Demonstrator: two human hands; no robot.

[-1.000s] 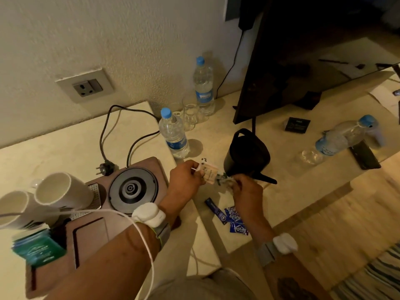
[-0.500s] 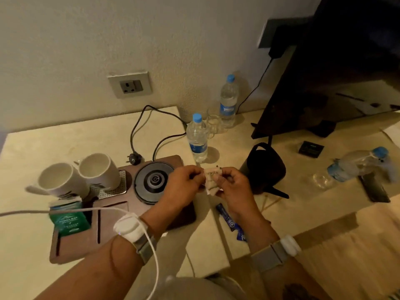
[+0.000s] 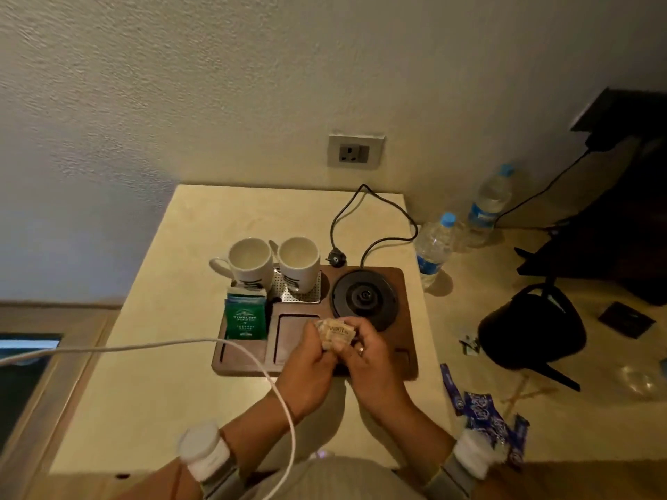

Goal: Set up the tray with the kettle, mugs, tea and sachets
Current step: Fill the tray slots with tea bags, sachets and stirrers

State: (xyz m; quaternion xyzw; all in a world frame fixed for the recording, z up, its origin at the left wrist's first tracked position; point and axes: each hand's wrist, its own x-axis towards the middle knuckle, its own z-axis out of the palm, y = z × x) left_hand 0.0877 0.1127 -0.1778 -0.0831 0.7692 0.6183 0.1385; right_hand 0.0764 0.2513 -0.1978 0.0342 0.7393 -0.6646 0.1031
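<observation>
Both hands, left [image 3: 311, 359] and right [image 3: 364, 355], pinch a small stack of beige paper sachets [image 3: 336, 334], print too blurred to read, over the brown wooden tray [image 3: 406, 362], where green tea packets [image 3: 246, 321] seemingly reading "TIMELESS" stand beside two white mugs [image 3: 274, 263], black kettle [image 3: 530, 328] off on the surface [image 3: 162, 391].

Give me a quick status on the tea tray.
Both hands, left hand and right hand, pinch beige sachets over tray. Kettle off its base. Nothing in the way.
</observation>
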